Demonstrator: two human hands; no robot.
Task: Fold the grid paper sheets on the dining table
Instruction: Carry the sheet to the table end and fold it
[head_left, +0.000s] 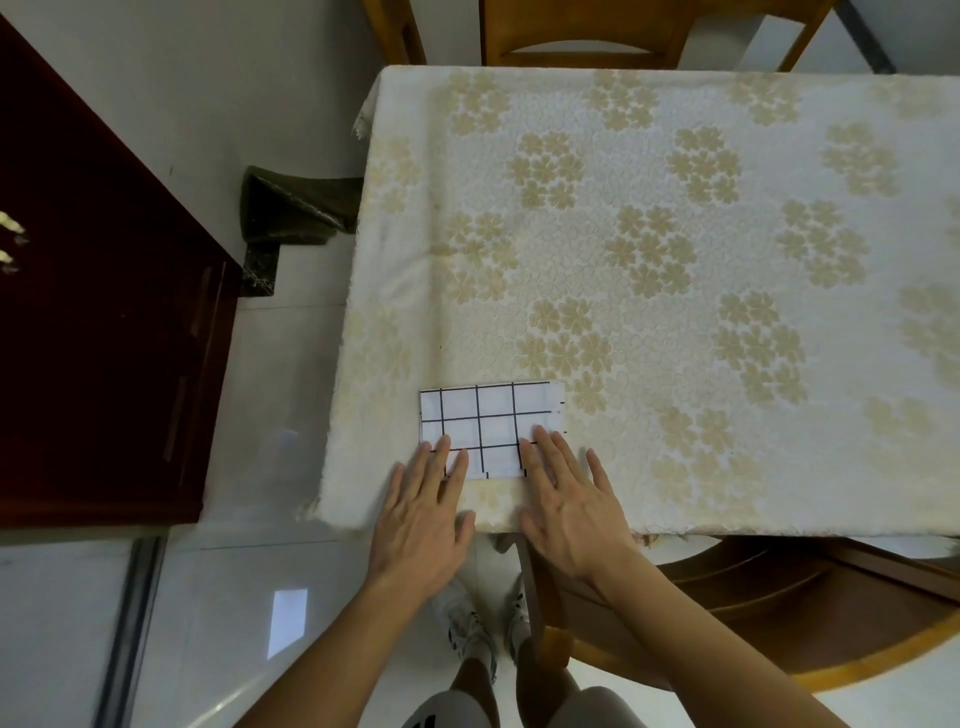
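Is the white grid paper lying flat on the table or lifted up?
Flat. The white grid paper lies on the floral tablecloth, its near edge pressed by straight fingers of the left hand and right hand.

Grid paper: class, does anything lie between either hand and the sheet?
Nothing visible does. The left hand and right hand both rest flat with fingertips already on the grid paper at its near edge.

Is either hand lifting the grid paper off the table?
No: the grid paper lies flat on the tablecloth, with the straight fingers of the left hand and right hand resting on its near edge.
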